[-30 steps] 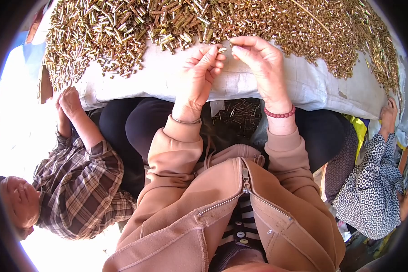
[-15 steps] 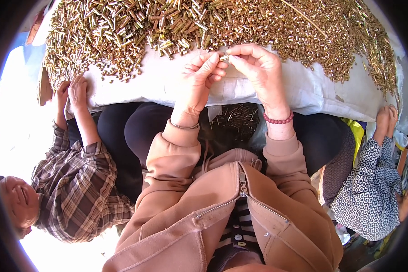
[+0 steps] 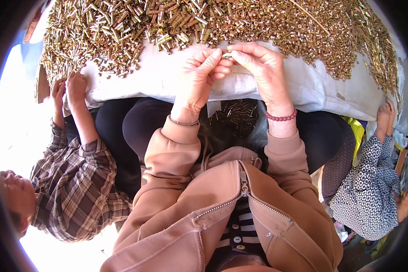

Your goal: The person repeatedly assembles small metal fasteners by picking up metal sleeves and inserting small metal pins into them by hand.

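Over the near edge of a table covered in white cloth (image 3: pixel 154 75), my two hands meet at the fingertips. Between them is a small, shiny, brass-coloured metal piece (image 3: pixel 226 55), partly hidden by the fingers. My left hand (image 3: pixel 198 75) pinches one end with thumb and forefinger, its other fingers curled. The thumb and forefinger of my right hand (image 3: pixel 264 70) close on the other end. Just beyond, a wide heap of small brass-coloured tubes and rings (image 3: pixel 254 27) spreads over the cloth.
Below the table edge, between my knees, many thin metal pieces (image 3: pixel 235 115) lie in a dark hollow. A thin stick (image 3: pixel 310 17) rests on the heap. A person in a plaid shirt (image 3: pixel 79 186) sits at left, another in a patterned top (image 3: pixel 367 190) at right, hands at the table edge.
My hands stay joined at the small metal piece, with the fingers shifted slightly around it. The person at left has tilted their head. The whole view has moved a little.
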`<state>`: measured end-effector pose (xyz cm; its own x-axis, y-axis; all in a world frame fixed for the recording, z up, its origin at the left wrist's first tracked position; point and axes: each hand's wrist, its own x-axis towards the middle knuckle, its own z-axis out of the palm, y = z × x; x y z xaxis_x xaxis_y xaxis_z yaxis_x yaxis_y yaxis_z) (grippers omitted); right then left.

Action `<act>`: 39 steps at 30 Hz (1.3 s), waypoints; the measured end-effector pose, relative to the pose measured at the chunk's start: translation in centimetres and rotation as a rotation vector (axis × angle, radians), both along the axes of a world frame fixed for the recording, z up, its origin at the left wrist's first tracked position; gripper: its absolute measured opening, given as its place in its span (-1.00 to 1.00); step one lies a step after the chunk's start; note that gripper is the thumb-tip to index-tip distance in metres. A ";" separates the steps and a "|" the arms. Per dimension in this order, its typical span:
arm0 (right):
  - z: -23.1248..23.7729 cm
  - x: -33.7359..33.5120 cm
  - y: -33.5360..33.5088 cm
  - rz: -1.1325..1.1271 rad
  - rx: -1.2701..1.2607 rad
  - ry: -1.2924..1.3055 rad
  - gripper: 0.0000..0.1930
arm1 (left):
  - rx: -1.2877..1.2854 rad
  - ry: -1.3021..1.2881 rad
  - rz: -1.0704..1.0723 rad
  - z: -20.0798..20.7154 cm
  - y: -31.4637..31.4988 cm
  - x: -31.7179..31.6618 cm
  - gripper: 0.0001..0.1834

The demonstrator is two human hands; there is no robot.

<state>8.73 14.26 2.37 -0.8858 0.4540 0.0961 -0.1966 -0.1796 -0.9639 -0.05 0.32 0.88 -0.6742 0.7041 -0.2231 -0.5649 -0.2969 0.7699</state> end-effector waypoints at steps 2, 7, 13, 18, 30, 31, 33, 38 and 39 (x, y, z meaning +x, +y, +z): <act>-0.2 0.1 0.3 0.023 -0.044 -0.019 -0.83 | 0.007 -0.028 -0.014 0.0 0.0 0.0 -0.79; -1.0 -0.1 0.9 0.237 -0.515 0.010 -0.79 | 0.042 -0.099 -0.065 -0.2 0.1 0.2 -0.81; -3.0 -0.3 1.0 0.369 -0.762 0.081 -0.77 | 0.064 -0.157 -0.090 0.1 0.2 0.3 -0.80; -3.2 -0.6 0.7 0.360 -0.757 0.075 -0.76 | 0.052 -0.182 -0.071 0.2 0.1 0.2 -0.80; -3.6 -1.2 -0.7 0.286 -0.821 0.143 -0.78 | 0.048 -0.249 0.001 0.5 0.4 0.5 -0.78; -3.7 -1.3 -0.8 0.256 -0.829 0.159 -0.78 | 0.046 -0.251 0.010 0.5 0.5 0.5 -0.78; -4.1 -1.5 -0.5 0.292 -0.870 0.166 -0.78 | 0.042 -0.238 0.015 0.7 0.8 0.7 -0.78; -3.2 -1.6 -1.2 0.230 -0.838 0.091 -0.79 | 0.044 -0.227 0.023 0.0 0.3 0.4 -0.78; -3.1 -1.6 -1.4 0.195 -0.812 0.071 -0.78 | 0.052 -0.250 0.017 -0.1 0.3 0.4 -0.78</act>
